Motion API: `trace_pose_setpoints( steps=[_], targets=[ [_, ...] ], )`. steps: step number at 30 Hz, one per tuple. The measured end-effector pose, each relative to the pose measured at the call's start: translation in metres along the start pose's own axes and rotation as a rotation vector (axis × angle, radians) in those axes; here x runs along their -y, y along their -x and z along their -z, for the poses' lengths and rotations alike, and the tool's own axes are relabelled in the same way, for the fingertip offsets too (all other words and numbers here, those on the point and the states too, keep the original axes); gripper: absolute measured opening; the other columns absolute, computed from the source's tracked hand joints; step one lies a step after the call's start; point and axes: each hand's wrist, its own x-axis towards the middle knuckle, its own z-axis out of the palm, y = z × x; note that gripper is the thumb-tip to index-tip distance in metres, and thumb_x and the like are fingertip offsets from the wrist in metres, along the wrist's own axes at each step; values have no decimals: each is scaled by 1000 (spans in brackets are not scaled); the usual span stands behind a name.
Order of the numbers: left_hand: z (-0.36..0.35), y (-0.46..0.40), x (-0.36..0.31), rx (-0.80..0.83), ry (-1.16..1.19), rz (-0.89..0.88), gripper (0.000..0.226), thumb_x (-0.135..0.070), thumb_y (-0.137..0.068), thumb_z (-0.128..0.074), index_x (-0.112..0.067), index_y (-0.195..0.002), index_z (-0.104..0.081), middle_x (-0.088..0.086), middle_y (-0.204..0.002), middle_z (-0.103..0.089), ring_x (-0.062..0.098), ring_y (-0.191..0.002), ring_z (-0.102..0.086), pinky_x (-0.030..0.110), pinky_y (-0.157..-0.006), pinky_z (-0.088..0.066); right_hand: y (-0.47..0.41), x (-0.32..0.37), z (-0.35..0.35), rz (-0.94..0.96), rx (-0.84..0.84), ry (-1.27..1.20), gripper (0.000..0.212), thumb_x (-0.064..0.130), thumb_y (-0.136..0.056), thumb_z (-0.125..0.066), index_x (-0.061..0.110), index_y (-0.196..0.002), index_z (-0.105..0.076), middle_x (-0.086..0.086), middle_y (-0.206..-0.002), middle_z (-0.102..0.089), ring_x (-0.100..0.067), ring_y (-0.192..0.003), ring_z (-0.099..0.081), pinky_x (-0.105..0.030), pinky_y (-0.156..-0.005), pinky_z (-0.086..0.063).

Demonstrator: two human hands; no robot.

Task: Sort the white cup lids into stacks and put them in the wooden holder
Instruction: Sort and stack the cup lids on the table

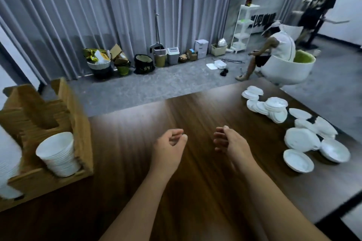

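Makeshift studio or staging room, floor-length grey pleated curtains (117,15) across the back wall, grey carpet (156,84), bins and baskets (172,55) lined below, white plastic shelf rack (242,29), dark wood-grain table (186,113).

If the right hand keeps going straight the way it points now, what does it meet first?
Probably nothing: the right hand points up the bare table toward its far edge; the lids lie off to its right. Depth is uncertain.

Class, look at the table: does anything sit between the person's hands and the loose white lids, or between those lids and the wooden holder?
Nothing visible does. Bare table separates both hands, left hand and right hand, from the lids and the wooden holder.
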Motion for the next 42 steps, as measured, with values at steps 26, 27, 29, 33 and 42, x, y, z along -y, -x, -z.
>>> trace_pose_setpoints(
  steps=[26,27,29,33,42],
  targets=[
    [-262,27,-43,447,-64,71,12,-39,-100,-73,-36,-112,-74,-14,-108,-74,12,-87,-74,19,-60,-58,-11,-41,244,-225,-523,272,44,31,-85,-85,24,-116,-55,-4,-77,-76,-21,-51,-75,-31,-43,-57],
    [-264,28,-42,454,-82,71,14,-41,-100,-73,-36,-113,-73,-15,-110,-74,13,-87,-74,18,-59,-56,-14,-43,243,-211,-495,307,37,29,-87,-84,23,-113,-59,-3,-71,-77,-23,-53,-76,-34,-45,-59],
    [-269,25,-42,504,-127,77,22,-47,-98,-74,-37,-117,-70,-15,-113,-72,14,-94,-73,25,-72,-63,-19,-47,238,-152,-439,346,24,27,-90,-83,24,-105,-64,1,-65,-76,-26,-55,-77,-38,-49,-63],
    [-271,16,-43,591,-163,136,29,-40,-94,-82,-31,-119,-69,-10,-104,-72,9,-87,-69,25,-69,-59,-22,-46,230,-16,-316,238,17,26,-93,-82,21,-104,-70,-4,-72,-78,-31,-60,-77,-37,-48,-59],
    [-250,-5,-28,593,44,319,19,-30,-98,-80,-17,-107,-70,2,-74,-75,14,-54,-61,27,-49,-49,-44,-32,234,-119,-562,24,56,64,-79,-85,22,-104,-57,-2,-59,-73,-17,-40,-61,-33,-47,-53]
  ],
)
